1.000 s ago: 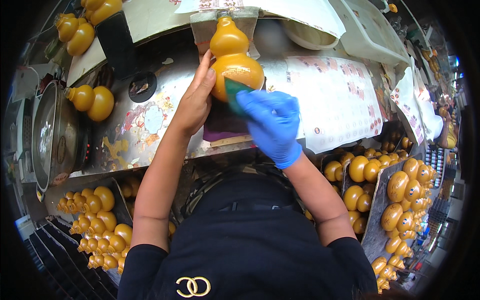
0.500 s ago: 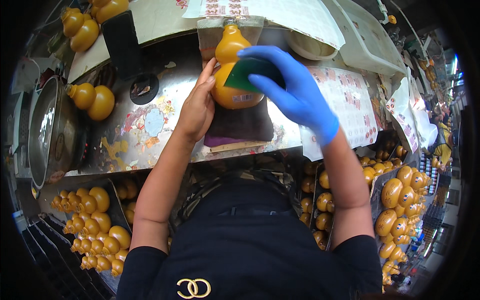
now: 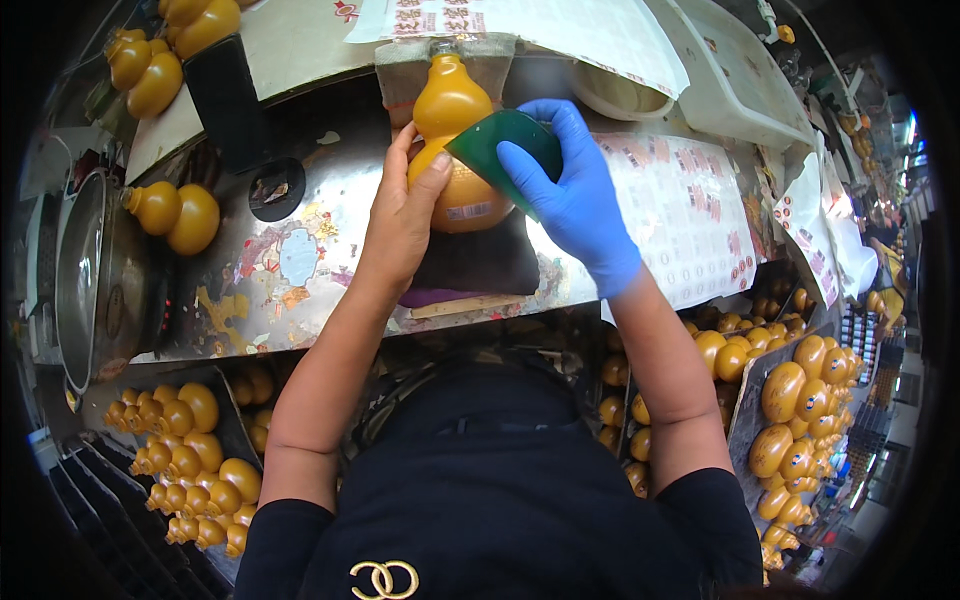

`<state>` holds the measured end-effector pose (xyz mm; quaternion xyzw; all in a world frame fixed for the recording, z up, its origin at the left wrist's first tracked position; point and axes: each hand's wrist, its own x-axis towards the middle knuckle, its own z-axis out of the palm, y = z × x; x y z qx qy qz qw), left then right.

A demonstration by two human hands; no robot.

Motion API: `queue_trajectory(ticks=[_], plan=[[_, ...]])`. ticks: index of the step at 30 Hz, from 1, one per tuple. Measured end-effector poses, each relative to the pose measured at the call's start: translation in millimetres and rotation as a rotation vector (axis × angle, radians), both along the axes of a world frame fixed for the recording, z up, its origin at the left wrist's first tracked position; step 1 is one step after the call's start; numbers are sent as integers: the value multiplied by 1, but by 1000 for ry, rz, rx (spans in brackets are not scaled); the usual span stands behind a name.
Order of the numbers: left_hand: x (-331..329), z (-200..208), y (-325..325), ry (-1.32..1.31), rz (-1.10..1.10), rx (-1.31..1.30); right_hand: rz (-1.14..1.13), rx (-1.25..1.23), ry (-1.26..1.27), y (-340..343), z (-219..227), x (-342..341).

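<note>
A gourd-shaped yellow bottle (image 3: 453, 97) lies on a dark folded cloth (image 3: 478, 268) at the middle of the bench, its neck pointing away from me. My bare left hand (image 3: 405, 205) grips its lower bulb from the left, thumb on top. In a blue glove, my right hand (image 3: 585, 205) pinches a green flexible scraper (image 3: 500, 145), thumb on the near face and fingers behind. The scraper's left corner reaches over the bottle's waist; whether it touches cannot be told. A small printed label (image 3: 468, 211) sits on the lower bulb.
Another gourd bottle (image 3: 185, 215) stands left beside a metal pan (image 3: 85, 280), a phone (image 3: 228, 105) and a black round disc (image 3: 277, 190). Sticker sheets (image 3: 685, 215) lie right, near a white bowl (image 3: 620, 92) and plastic tray (image 3: 745, 80). Racks of bottles (image 3: 195, 460) flank me.
My right hand and the scraper have drawn back rightward and slightly down, uncovering more of the bottle. My left hand still holds the bottle; the view has shifted slightly.
</note>
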<state>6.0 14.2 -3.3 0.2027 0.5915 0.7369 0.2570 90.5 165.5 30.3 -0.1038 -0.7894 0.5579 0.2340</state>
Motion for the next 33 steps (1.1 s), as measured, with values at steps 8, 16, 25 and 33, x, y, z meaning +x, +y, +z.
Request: queue_trajectory(ticks=[8,16,25,33], plan=[[-1,-1,5,239,33,-95,-162,-159,146,-18,-8,10],[-7,-5,-2,124,-50,-15,-244,137,355,-22,-16,21],[-7,-7,-3,105,-65,-50,126,1026,378,-15,-45,51],[-10,-11,-4,109,-97,-2,149,965,414,-21,-23,45]])
